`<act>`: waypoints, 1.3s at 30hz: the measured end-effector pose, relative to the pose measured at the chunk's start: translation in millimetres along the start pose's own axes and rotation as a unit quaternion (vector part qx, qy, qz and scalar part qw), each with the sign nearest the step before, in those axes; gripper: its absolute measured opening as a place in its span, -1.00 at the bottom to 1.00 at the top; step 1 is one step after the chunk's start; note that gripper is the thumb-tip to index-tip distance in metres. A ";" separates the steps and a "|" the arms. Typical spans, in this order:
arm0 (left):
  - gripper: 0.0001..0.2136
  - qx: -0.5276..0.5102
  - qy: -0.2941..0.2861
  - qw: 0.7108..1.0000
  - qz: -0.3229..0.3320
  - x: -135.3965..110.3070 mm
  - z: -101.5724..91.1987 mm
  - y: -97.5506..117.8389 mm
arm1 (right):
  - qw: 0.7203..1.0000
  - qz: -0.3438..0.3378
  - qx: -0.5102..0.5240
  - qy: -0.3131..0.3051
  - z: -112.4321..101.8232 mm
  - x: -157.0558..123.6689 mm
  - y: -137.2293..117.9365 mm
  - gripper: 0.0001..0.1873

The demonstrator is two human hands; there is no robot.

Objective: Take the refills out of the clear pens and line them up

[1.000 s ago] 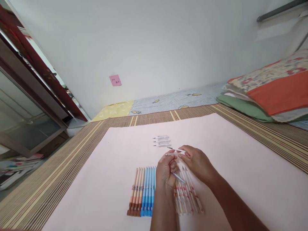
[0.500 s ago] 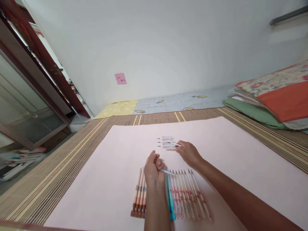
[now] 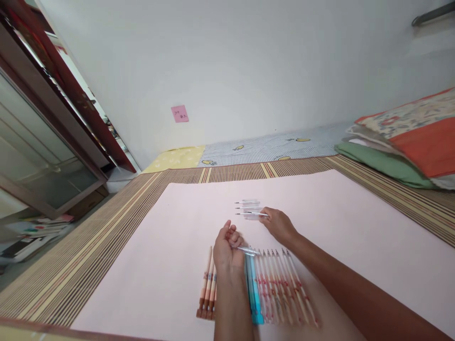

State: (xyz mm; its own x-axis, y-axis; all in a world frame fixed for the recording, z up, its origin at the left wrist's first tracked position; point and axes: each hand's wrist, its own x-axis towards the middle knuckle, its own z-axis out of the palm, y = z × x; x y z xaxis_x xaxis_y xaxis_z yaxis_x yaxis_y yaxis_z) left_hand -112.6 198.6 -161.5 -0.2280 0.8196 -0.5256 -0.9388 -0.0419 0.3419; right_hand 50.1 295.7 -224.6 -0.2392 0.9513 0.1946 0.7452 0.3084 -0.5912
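My right hand (image 3: 280, 225) is pinched on a thin white stick with a dark tip (image 3: 256, 214), which looks like a pen refill, low over the pink sheet. Just beyond it lie similar dark-tipped white sticks (image 3: 245, 202) in a short row, with clear pieces among them. Palm turned up, my left hand (image 3: 228, 248) has its fingers curled on a clear plastic pen tube (image 3: 249, 250) that points right. Under and beside my left wrist are peach-and-brown pens (image 3: 205, 289), turquoise pens (image 3: 254, 289) and several clear pens with red marks (image 3: 280, 284). My left forearm hides part of this row.
The pink sheet (image 3: 170, 237) covers much of a striped mat (image 3: 95, 237). Folded bedding and an orange floral pillow (image 3: 415, 137) lie at the right. A pink note (image 3: 180, 113) is on the wall. Books (image 3: 31, 237) are stacked low at the left.
The view has shifted slightly. My right hand has brought its white stick down and left beside the row of sticks. The clear tube in my left hand has moved slightly.
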 end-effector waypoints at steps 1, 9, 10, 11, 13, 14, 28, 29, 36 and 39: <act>-0.90 -0.002 0.001 1.000 -0.003 -0.2 0.2 0.0 | 1.000 -0.001 0.000 0.002 0.2 0.3 0.6 -0.86; -0.91 -0.004 -0.003 1.000 -0.002 -3.1 2.5 -0.7 | 1.000 -0.002 -0.002 0.007 0.5 2.1 0.4 -0.89; -0.91 -0.004 -0.005 1.000 -0.002 -3.5 2.8 -0.8 | 1.000 -0.002 -0.002 0.008 0.6 2.2 0.5 -0.89; -0.91 -0.006 -0.006 1.000 -0.002 -3.9 3.0 -1.0 | 1.000 -0.001 -0.002 0.008 0.7 2.4 0.8 -0.90; -0.89 -0.010 -0.003 1.000 -0.001 -4.6 3.5 -1.2 | 1.000 -0.002 -0.002 0.009 0.7 2.4 1.8 -0.90; -0.89 -0.010 -0.001 1.000 -0.001 -4.9 3.8 -1.1 | 1.000 -0.003 -0.002 0.010 0.3 2.2 2.3 -0.90; -0.89 -0.025 0.004 1.000 0.004 -6.4 4.0 4.2 | 0.990 -0.101 -0.076 -0.061 -10.6 -20.2 -34.7 -0.84; -0.89 -0.026 0.004 1.000 0.006 -6.2 3.5 4.2 | 0.988 -0.104 -0.089 -0.068 -9.3 -20.1 -35.3 -0.86; -0.89 -0.027 -0.007 1.000 0.007 -5.2 -0.1 4.2 | 0.969 -0.162 -0.182 -0.039 -2.9 -16.6 -24.3 -0.88; -0.89 -0.029 -0.009 0.999 0.009 -4.8 0.4 5.2 | 0.971 -0.162 -0.176 -0.018 -6.9 -17.0 -17.6 -0.90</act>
State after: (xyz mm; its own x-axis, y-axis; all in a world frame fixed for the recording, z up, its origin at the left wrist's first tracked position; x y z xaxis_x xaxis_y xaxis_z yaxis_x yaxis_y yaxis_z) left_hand -116.4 194.6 -156.9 -0.2398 0.8291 -0.5051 -0.9484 -0.0888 0.3044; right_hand 45.4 274.1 -212.2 -0.5128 0.8062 0.2951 0.7922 0.5768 -0.1992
